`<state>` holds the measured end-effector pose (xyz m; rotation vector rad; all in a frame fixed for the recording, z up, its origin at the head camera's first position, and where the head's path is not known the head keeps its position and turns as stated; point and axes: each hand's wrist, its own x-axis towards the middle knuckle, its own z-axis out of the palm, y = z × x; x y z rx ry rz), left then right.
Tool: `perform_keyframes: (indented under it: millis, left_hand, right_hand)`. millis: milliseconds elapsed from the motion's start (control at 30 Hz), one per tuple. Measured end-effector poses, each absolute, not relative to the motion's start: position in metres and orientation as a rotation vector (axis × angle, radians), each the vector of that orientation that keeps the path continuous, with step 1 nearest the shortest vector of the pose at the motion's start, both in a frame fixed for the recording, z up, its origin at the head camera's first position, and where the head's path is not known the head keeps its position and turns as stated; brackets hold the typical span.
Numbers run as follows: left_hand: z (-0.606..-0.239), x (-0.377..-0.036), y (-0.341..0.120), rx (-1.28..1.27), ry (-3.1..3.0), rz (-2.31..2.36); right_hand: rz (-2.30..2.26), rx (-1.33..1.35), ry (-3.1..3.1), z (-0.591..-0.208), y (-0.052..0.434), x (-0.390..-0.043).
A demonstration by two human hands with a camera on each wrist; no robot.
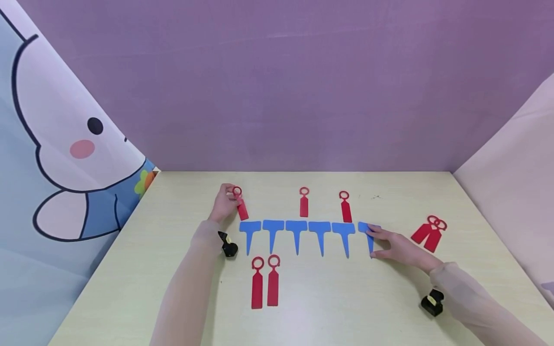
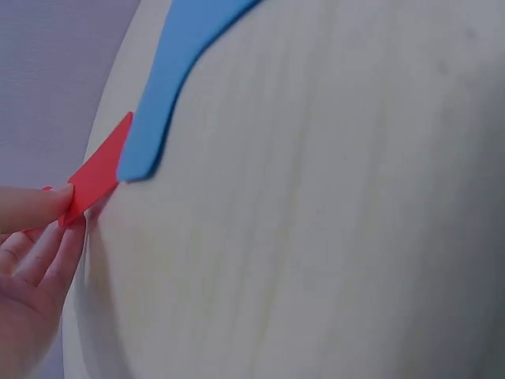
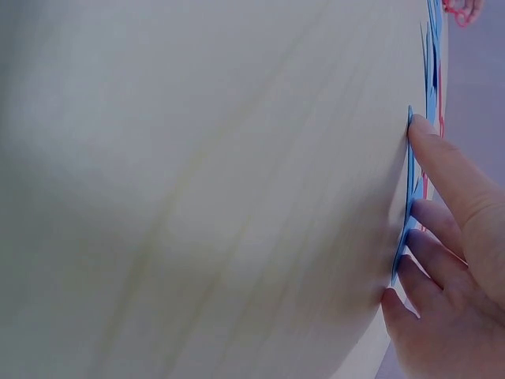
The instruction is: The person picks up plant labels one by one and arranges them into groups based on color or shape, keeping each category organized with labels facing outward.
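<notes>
My left hand pinches a red tag with a ring at its top, thumb on one face in the left wrist view. The tag's lower end comes right to the leftmost blue T-shaped plant label. Several such labels lie in a side-by-side row, stems toward me. My right hand rests at the rightmost blue label, fingers near its top bar and thumb by the stem tip, partly covering it. In the right wrist view, this label shows edge-on against the fairly straight fingers.
Behind the row lie two separate red ringed tags. Two more red tags lie in front, left of centre. Another pair of red tags, rings overlapping, is at the right. A purple wall borders the table's back.
</notes>
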<state>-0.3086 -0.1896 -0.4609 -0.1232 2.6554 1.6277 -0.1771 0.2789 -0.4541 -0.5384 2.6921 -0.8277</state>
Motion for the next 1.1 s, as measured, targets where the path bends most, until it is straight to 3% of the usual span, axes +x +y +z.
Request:
perform_keyframes:
  millis: [1100]
  left_hand:
    - [-0.425, -0.291, -0.160, -0.095, 2.379, 1.970]
  right_hand:
    - [-0.817, -0.537, 2.690, -0.451, 0.279, -0.176]
